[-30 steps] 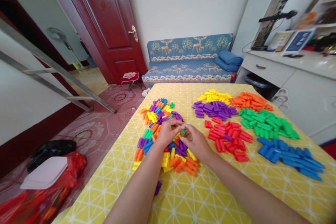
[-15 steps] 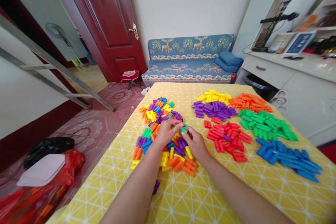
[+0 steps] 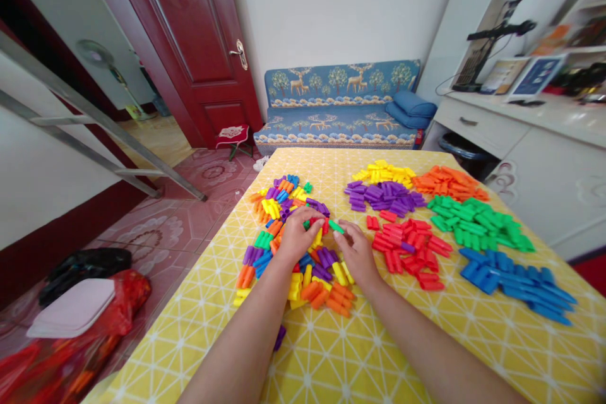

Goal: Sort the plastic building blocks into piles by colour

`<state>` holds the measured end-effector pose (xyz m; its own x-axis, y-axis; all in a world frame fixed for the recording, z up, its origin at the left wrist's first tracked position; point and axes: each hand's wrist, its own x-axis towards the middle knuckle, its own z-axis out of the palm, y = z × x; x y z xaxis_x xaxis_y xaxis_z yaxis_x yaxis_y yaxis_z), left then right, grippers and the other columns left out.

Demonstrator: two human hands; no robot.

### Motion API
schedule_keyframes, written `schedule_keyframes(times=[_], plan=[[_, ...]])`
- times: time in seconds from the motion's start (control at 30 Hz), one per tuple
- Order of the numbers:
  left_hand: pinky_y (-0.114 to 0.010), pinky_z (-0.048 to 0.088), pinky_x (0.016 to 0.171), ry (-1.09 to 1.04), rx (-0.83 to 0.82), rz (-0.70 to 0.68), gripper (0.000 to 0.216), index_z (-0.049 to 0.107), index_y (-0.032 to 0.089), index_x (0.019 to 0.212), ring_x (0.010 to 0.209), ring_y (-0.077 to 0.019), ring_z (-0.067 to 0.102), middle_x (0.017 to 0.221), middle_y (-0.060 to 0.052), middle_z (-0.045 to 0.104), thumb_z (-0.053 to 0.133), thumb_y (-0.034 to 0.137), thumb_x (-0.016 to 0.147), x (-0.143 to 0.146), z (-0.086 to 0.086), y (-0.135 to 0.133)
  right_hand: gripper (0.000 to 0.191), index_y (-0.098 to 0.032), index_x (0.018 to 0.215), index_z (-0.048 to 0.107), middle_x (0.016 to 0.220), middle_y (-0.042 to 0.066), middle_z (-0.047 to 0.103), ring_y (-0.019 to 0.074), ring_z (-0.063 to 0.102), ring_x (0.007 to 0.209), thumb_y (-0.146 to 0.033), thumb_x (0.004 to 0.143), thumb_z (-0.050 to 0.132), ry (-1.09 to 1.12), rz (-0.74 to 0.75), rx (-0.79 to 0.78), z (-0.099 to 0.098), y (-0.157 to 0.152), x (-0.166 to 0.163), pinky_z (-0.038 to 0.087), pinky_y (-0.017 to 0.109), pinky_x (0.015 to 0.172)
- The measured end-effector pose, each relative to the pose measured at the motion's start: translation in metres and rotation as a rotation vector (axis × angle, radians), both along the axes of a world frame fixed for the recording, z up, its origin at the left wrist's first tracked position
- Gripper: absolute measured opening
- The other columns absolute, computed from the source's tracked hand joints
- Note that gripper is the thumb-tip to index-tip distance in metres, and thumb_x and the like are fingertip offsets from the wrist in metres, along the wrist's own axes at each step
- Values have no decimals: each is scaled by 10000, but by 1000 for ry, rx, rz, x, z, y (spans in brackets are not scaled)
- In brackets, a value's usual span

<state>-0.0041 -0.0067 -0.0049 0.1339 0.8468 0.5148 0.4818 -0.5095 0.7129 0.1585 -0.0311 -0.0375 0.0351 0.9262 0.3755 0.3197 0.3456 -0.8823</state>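
"Yellow patterned tablecloth (image 3: 307,360) up front, blue sofa (image 3: 341,126) behind. What's the right hand (image 3: 358,252) doing?"

"Pinching 1 green piece (image 3: 336,226) between thumb and fingers, over the right side of the mixed pile (image 3: 326,257)."

"And the left hand (image 3: 297,233)?"

"Curled over that pile; whether it holds anything, nobody can tell. A red heap (image 3: 395,237) lies right of both hands."

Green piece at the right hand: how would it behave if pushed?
Likely stiff: the green piece looks straight, like plastic. Probably light, being small beside the right hand. Its rounded side might let it roll a little.
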Motion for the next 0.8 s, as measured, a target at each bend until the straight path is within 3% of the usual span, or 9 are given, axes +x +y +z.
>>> schedule_keyframes(times=[0.1, 0.27, 0.37, 0.5, 0.8], plan=[[-361, 478, 916, 59, -39, -41, 167, 732, 197, 952, 988, -212, 616, 1037, -85, 673, 644, 254, 822, 1, 1, -1, 302, -203, 1004, 669, 1203, 118, 632, 269, 572, 1126, -429, 856, 533, -28, 4, -47, -2, 1, 0, 448, 431, 948], [-387, 460, 966, 99, -58, -43, 199, 732, 213, 995, 1068, -233, 593, 1120, -95, 647, 649, 252, 818, 1, -1, -1, 260, -219, 1046, 648, 1039, 68, 697, 235, 636, 968, -361, 873, 515, -85, 77, -63, 2, -2, 1, 488, 378, 854], [-404, 450, 983, 116, -56, -40, 211, 731, 214, 1008, 1099, -241, 578, 1154, -99, 633, 648, 246, 818, 1, -2, 0, 232, -206, 1009, 661, 1052, 80, 684, 230, 624, 979, -328, 869, 522, -119, 78, -28, 3, -1, 1, 476, 379, 877], [-404, 455, 979, 137, -78, -69, 217, 728, 200, 1014, 1100, -241, 584, 1160, -104, 635, 637, 222, 818, 1, 0, -1, 192, -210, 947, 680, 1139, 93, 646, 234, 583, 1076, -296, 857, 534, -139, 83, 9, 1, 0, 0, 442, 397, 955], [-395, 444, 983, 163, -51, -83, 221, 725, 215, 1008, 1069, -228, 605, 1092, -72, 695, 618, 182, 818, 1, -3, -1, 185, -210, 946, 699, 1150, 99, 619, 232, 582, 1081, -266, 823, 572, -120, 104, -20, 0, 0, -1, 476, 387, 929]])
